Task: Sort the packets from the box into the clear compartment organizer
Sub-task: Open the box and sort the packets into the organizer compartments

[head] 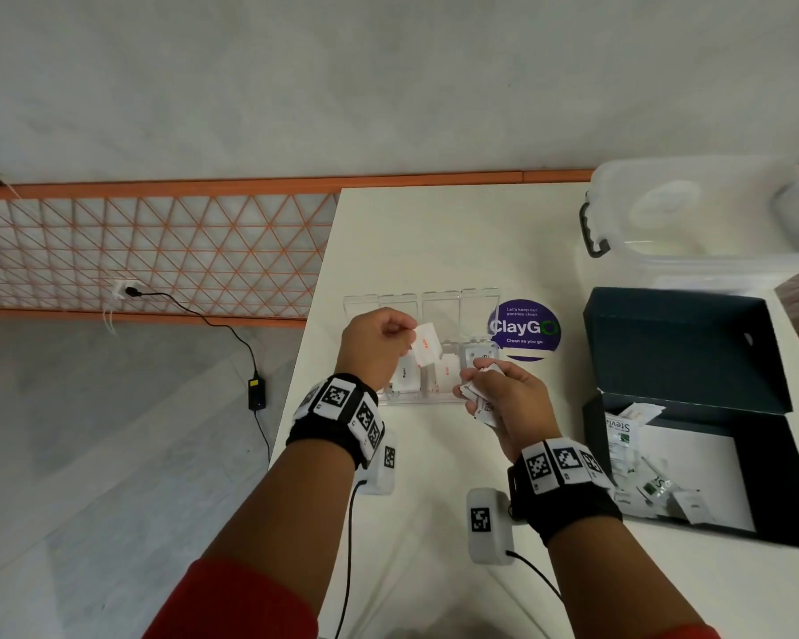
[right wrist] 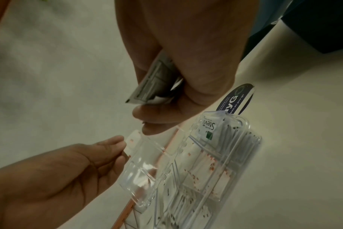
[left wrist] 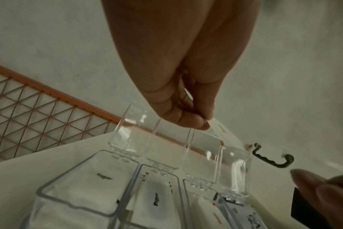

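Note:
My left hand (head: 381, 341) pinches a white salt packet with red print (head: 424, 344) above the clear compartment organizer (head: 434, 394), whose lids stand open. The same salt packet (left wrist: 223, 134) shows in the left wrist view, held over the lids. My right hand (head: 503, 394) grips a small bunch of packets (head: 483, 405) just right of the organizer; those packets (right wrist: 155, 83) look grey in the right wrist view. The compartments hold sugar (left wrist: 104, 178), pepper (left wrist: 156, 199), salt and Stevia (right wrist: 209, 127) packets. The dark box (head: 693, 463) at the right holds more packets (head: 628, 435).
A clear plastic tub with a dark handle (head: 693, 219) stands at the back right of the white table (head: 434, 242). A round purple sticker (head: 524, 329) lies beside the organizer. The table's left edge drops to the floor, where a cable and adapter (head: 255, 392) lie.

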The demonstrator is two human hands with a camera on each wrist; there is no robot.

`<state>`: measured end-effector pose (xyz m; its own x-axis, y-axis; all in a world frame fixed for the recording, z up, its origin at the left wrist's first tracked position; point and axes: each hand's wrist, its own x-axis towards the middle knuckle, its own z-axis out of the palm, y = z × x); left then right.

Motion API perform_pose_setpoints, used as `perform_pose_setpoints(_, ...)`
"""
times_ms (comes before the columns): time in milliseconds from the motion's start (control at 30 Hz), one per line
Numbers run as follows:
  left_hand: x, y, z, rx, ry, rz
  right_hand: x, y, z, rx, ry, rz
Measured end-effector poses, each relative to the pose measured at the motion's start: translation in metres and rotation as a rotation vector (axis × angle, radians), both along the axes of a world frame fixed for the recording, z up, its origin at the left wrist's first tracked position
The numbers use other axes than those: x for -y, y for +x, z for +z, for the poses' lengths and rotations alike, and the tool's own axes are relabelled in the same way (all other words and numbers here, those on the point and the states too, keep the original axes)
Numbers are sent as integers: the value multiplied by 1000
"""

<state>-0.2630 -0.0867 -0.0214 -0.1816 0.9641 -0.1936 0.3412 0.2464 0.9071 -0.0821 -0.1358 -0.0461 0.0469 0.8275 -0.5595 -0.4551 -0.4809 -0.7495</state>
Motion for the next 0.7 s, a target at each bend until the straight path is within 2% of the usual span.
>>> perform_pose_setpoints(333, -7, 28, -27, -304, -33, -180, -4, 10, 0, -92, -6, -20)
perform_pose_setpoints(500, -7, 32, -44, -570, 40, -286, -6, 14, 1, -100, -15, -14)
perform_pose_setpoints(633, 4, 33, -56, -909, 60, -488, -9, 17, 0, -188, -29, -49)
perform_pose_setpoints(700, 8, 34, -59, -944, 34, -492, -11, 18, -2, -240, -42, -71)
